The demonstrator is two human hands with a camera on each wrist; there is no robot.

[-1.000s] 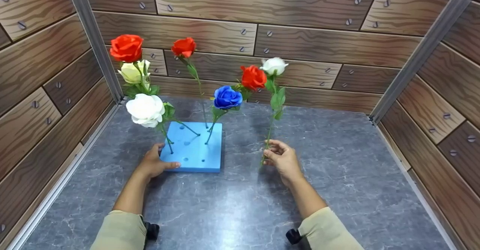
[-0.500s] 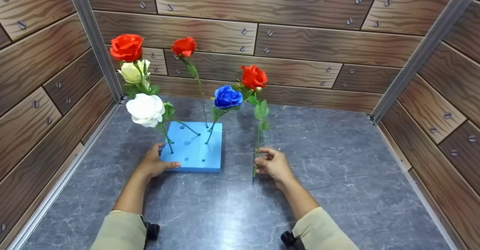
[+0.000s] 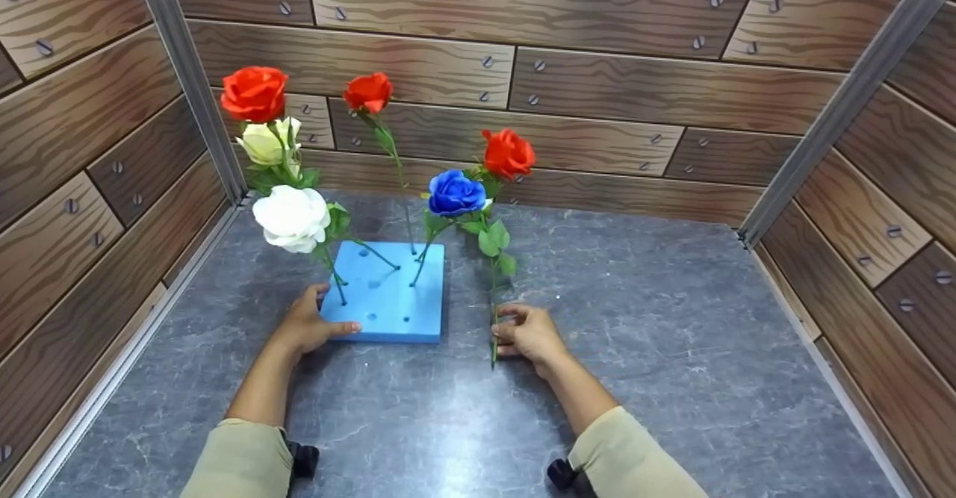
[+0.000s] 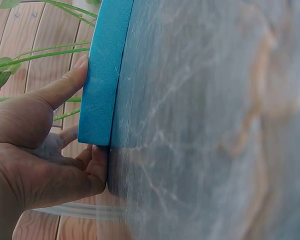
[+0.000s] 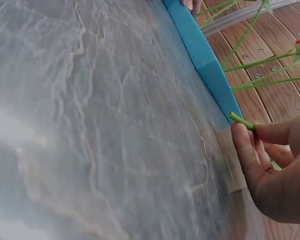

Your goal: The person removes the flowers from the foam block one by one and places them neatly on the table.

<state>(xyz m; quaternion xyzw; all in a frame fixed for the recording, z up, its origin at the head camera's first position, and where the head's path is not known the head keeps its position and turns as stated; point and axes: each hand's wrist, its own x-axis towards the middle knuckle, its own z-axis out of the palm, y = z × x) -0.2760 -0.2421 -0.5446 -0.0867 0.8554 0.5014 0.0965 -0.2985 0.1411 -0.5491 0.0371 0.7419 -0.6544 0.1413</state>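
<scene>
A blue square block (image 3: pixel 387 310) with holes in its top stands left of centre. My left hand (image 3: pixel 302 325) grips its near left corner, thumb on the front top edge and fingers at the left side; the left wrist view shows the thumb (image 4: pixel 70 82) against the blue side. Right of the block, my right hand (image 3: pixel 529 334) pinches the lower stem of a rose (image 3: pixel 494 239); its white bloom is mostly hidden behind other flowers. In the right wrist view, the cut stem end (image 5: pixel 241 121) pokes past the fingertips, apart from the table.
Stuck in the block are several roses, including a blue one (image 3: pixel 455 193), a large white one (image 3: pixel 291 219), a pale yellow one (image 3: pixel 263 143) and red ones, one red bloom (image 3: pixel 508 153) leaning right. Wood-patterned walls (image 3: pixel 597 87) enclose the grey marbled table (image 3: pixel 657 304) behind and at both sides.
My right hand has moved left and toward me with the white rose, bringing its stem closer to the block. Its bloom has passed behind the red and blue roses. The left hand stays put.
</scene>
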